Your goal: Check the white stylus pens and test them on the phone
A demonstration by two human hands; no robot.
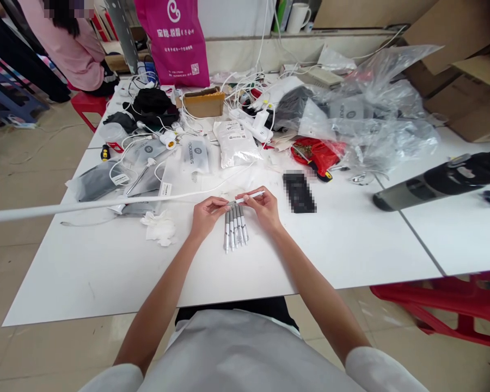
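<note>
Well left of the grip, a crumpled white tissue (160, 227) lay on the white table (351, 245), with a white cable (85, 207) running in from that side. Next came the left hand (207, 215), its thumb and fingertips drawn together at the grey end of a pen; whether they pinched that end or only rested against it, I could not tell.

Directly on the person's side of the grip, between the two forearms, lay a row of pens (236, 222), side by side and slightly fanned, grey ends up near the fingertips and pale ends toward the body. Neither hand was plainly nearer to the row: the left bordered its left edge, the right its right edge.

Above the row was the held pen (256, 194), pinched along its white barrel by the thumb and fingers of the right hand (265, 209). Its long axis ran roughly crosswise to the row, the white end slanting out past the right fingers and away from the body.

Just right of the right hand lay a blurred dark slab (299, 193); well beyond it, a dark bottle (441, 181) lay on its side.
</note>
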